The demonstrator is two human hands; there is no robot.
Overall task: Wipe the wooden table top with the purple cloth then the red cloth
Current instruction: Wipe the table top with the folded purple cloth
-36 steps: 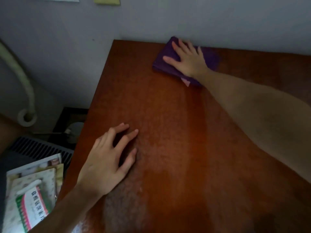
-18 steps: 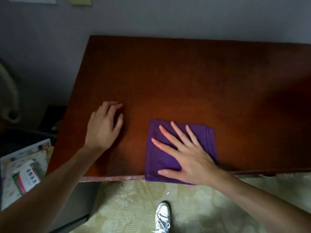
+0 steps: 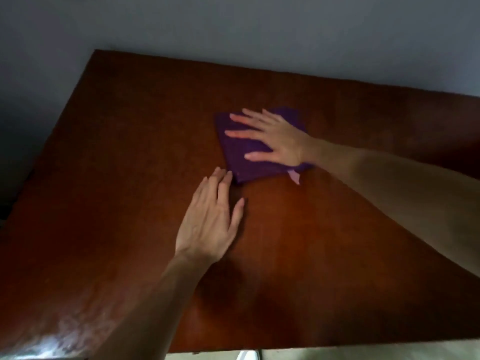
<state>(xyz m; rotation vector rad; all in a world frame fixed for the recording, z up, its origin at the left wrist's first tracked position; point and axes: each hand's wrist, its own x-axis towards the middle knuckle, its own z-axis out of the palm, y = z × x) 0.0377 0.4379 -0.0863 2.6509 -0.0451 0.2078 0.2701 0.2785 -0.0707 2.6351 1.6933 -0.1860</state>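
The folded purple cloth (image 3: 240, 162) lies flat near the middle of the wooden table top (image 3: 117, 157). My right hand (image 3: 275, 137) presses down on it with fingers spread, pointing left. A pale tag sticks out at the cloth's near right corner. My left hand (image 3: 210, 219) rests flat on the bare wood just in front of the cloth, its fingertips almost touching the cloth's near edge. No red cloth is in view.
A grey wall (image 3: 259, 29) runs along the table's far edge and left side. Past the near edge I see pale floor and the tip of a white shoe (image 3: 248, 355). A bright glare sits at the table's near left corner.
My right hand has slid the purple cloth from the near edge back toward the middle of the table. My left hand has moved right, close to the cloth. The view has shifted.
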